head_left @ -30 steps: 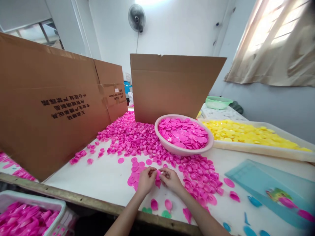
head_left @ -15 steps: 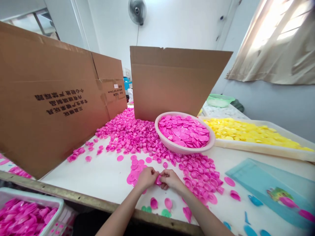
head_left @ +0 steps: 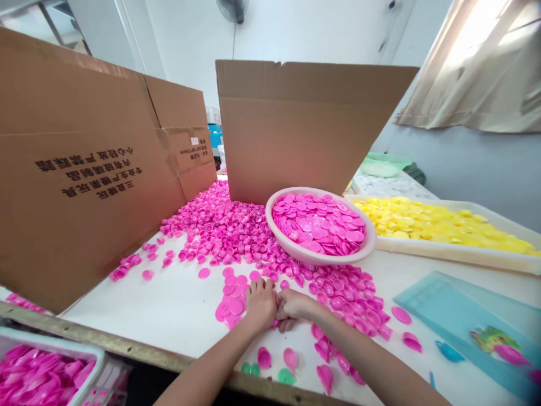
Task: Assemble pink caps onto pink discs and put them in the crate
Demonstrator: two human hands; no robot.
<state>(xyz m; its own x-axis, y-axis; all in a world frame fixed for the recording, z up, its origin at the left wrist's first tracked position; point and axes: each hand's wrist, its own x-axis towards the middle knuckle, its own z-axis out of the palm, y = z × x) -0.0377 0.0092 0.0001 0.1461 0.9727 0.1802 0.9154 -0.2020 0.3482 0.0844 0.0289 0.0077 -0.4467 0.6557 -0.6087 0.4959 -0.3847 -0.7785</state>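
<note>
My left hand (head_left: 261,301) and my right hand (head_left: 292,307) meet knuckle to knuckle low on the white table (head_left: 177,307). Both have their fingers curled in, pressed together around a small pink plastic piece that barely shows between them. Flat pink discs (head_left: 231,293) lie just left of my left hand. A wide heap of small pink caps (head_left: 236,228) spreads behind and to the right of both hands. A pale bowl (head_left: 367,248) full of pink discs stands beyond my right hand.
Upright cardboard sheets (head_left: 84,169) wall the left and back. A tray of yellow pieces (head_left: 439,225) lies at the right, a blue plastic tray (head_left: 448,316) nearer. A bin of pink spoons (head_left: 38,375) sits below the table edge. Pink and green pieces (head_left: 279,363) lie near the front edge.
My hands have drawn closer together and pressed down toward the table, fingers curling tighter. The camera has tipped down and moved forward a little.
</note>
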